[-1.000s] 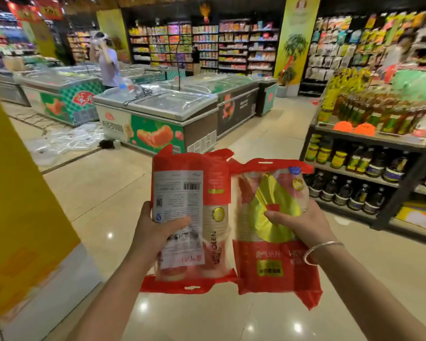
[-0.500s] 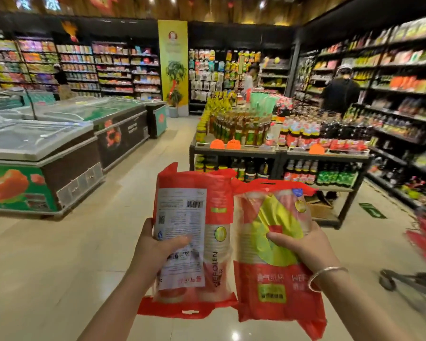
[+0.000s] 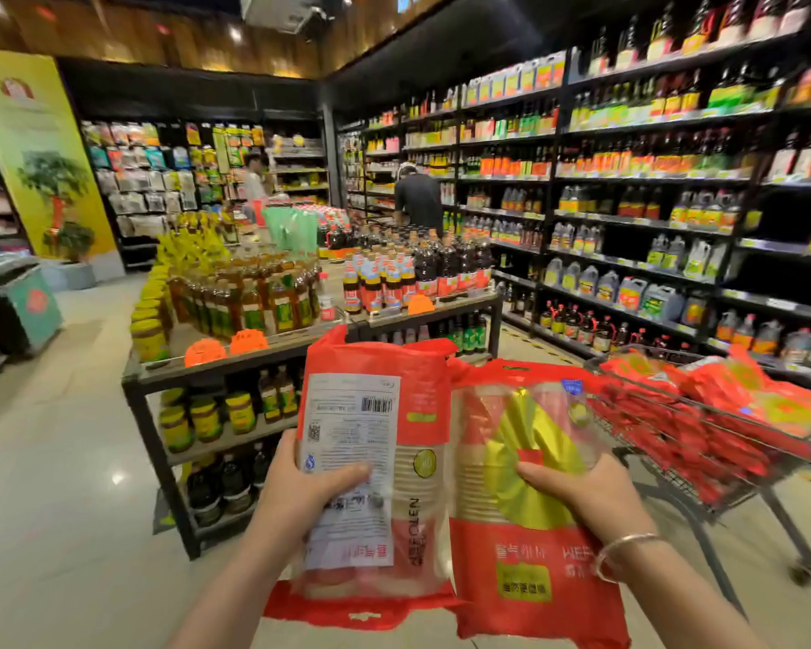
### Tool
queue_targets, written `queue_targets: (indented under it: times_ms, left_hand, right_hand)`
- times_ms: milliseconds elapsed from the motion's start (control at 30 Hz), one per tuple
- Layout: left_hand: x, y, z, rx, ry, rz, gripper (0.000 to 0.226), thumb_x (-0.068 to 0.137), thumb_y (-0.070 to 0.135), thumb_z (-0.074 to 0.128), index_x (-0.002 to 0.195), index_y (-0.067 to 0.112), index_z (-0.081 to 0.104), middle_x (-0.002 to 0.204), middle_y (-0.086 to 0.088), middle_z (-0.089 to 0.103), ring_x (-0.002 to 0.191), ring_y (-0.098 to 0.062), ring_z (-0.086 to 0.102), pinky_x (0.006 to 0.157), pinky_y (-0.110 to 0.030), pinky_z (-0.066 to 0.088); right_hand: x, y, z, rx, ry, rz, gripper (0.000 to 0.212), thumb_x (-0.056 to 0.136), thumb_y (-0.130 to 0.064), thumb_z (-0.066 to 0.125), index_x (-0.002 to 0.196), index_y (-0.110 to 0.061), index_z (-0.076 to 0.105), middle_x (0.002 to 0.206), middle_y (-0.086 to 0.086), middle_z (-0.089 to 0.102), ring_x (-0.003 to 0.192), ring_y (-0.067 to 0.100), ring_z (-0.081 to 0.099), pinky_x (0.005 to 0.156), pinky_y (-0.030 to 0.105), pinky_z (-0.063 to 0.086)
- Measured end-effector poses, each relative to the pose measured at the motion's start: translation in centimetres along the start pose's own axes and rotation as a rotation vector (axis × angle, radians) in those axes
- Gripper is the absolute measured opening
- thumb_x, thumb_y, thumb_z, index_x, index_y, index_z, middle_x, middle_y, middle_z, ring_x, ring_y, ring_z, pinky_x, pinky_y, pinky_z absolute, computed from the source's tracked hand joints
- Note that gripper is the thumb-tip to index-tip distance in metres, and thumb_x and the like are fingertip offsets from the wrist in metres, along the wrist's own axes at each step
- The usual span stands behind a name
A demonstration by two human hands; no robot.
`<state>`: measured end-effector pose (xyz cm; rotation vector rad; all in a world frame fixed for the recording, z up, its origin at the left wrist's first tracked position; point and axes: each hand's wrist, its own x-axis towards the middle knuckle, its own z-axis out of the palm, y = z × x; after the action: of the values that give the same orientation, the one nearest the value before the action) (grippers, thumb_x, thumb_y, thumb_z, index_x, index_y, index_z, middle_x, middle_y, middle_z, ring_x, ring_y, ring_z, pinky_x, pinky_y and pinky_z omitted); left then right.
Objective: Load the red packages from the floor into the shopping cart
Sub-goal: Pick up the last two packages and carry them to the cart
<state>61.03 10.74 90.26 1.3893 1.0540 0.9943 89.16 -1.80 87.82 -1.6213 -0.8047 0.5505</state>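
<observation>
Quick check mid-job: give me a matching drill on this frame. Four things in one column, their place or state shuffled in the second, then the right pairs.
Things
1. left hand
2. right hand
3. shopping cart
4. orange price tags

Places or states
A. already piled with red packs, at the right edge
B. grips the package with the gold fan print
C. clipped along the front of the bottle display table
D. grips the package with the white barcode label

Pairs: 1-D, 2-B, 3-A, 4-C
</observation>
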Motion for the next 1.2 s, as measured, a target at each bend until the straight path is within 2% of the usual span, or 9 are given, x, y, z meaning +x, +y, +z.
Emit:
queue_targets:
  times_ms: [133,300,467,567,733,900,1000,1100,1200]
  left_hand:
    - [7.4,0.7,5.1,-0.008,-0.140,0.031,0.058,0.063,0.006,0.089,0.098,0.032,0.051,0.098,0.002,0.070,0.086,-0.018,0.070,0.071,-0.035,0.055]
    - [15.7,0.5,12.8,-0.004,-0.285,0.005,0.082,0.036,0.035,0.094,0.107,0.026,0.054,0.104,-0.005,0.072,0.090,-0.023,0.072,0.083,-0.049,0.057]
    - [23.3,0.0,23.0,-0.016,-0.402,0.007,0.088,0.036,0.034,0.095,0.114,0.023,0.054,0.106,-0.001,0.071,0.093,-0.021,0.070,0.083,-0.045,0.056]
    - [27.5,0.0,29.1,-0.040,-0.444,0.000,0.070,0.051,0.014,0.094,0.107,0.025,0.054,0.102,0.000,0.071,0.088,-0.016,0.070,0.068,-0.029,0.053]
    - [34.5,0.3,37.8,-0.047,-0.517,-0.017,0.062,0.061,0.004,0.090,0.104,0.027,0.052,0.099,0.002,0.069,0.087,-0.017,0.069,0.069,-0.032,0.052]
    - [41.7,0.4,45.0,0.007,-0.554,-0.026,0.070,0.051,0.010,0.094,0.106,0.022,0.053,0.102,-0.003,0.070,0.089,-0.020,0.070,0.072,-0.033,0.054]
    - [46.5,-0.3,49.6,0.031,-0.604,-0.015,0.058,0.064,0.003,0.088,0.106,0.024,0.053,0.100,0.000,0.071,0.088,-0.016,0.071,0.069,-0.028,0.054]
    - [51.7,-1.0,54.4,0.067,-0.683,-0.006,0.063,0.066,0.009,0.088,0.117,0.018,0.053,0.104,-0.001,0.073,0.090,-0.017,0.072,0.077,-0.034,0.057]
    - [57.4,-1.2,59.8,0.101,-0.758,-0.004,0.069,0.065,0.011,0.089,0.123,0.016,0.051,0.110,-0.003,0.072,0.092,-0.017,0.072,0.073,-0.028,0.055]
  right_hand:
    - [5.0,1.4,-1.9,0.019,0.136,0.075,0.103,0.024,-0.060,0.094,0.112,-0.015,0.066,0.100,0.006,0.075,0.086,0.023,0.074,0.075,0.042,0.061]
    - [10.9,2.7,-5.4,0.000,0.294,0.099,0.084,0.031,-0.048,0.098,0.102,-0.013,0.069,0.092,0.005,0.075,0.079,0.017,0.073,0.067,0.032,0.059]
    - [18.6,6.0,-10.6,0.019,0.387,0.159,0.099,0.025,-0.055,0.098,0.110,-0.016,0.065,0.101,0.006,0.075,0.088,0.025,0.073,0.079,0.046,0.060]
    - [23.4,6.4,-13.7,-0.011,0.450,0.165,0.083,0.025,-0.050,0.096,0.096,-0.014,0.071,0.088,0.004,0.077,0.081,0.023,0.074,0.076,0.042,0.060]
    - [31.6,8.2,-17.4,0.013,0.486,0.231,0.105,0.019,-0.062,0.094,0.108,-0.015,0.063,0.098,0.007,0.074,0.084,0.025,0.073,0.076,0.045,0.060]
    - [39.3,9.2,-19.9,0.036,0.513,0.214,0.086,0.034,-0.047,0.098,0.107,-0.018,0.064,0.097,0.004,0.075,0.085,0.022,0.072,0.077,0.042,0.060]
    - [43.9,10.2,-21.0,0.033,0.536,0.182,0.047,0.058,-0.016,0.093,0.096,-0.023,0.067,0.092,0.001,0.074,0.085,0.017,0.070,0.074,0.032,0.056]
    - [48.7,11.7,-22.1,0.030,0.571,0.182,0.048,0.061,-0.014,0.091,0.101,-0.024,0.066,0.094,0.001,0.075,0.086,0.015,0.070,0.074,0.029,0.054]
    - [54.2,12.5,-23.2,0.070,0.618,0.180,0.050,0.068,-0.005,0.086,0.096,-0.035,0.058,0.090,-0.010,0.069,0.081,0.000,0.061,0.065,0.013,0.044]
